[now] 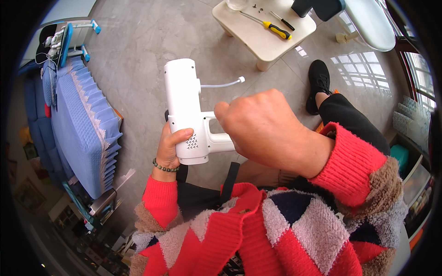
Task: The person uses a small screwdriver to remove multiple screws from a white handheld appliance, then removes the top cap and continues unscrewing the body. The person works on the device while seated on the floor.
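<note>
White handheld appliance [186, 110] in both hands

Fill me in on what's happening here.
A seated person holds a white handheld appliance over their lap. The left hand grips its base, thumb on the patterned patch, while the right hand is closed around the handle. A thin white hose sticks out from its side. Behind, a small cream table carries a yellow-handled screwdriver and a few loose screws.

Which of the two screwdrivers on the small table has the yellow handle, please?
The larger screwdriver nearer the table's front edge has the yellow and black handle; the slimmer screwdriver behind it has a dark handle with a red band.
</note>
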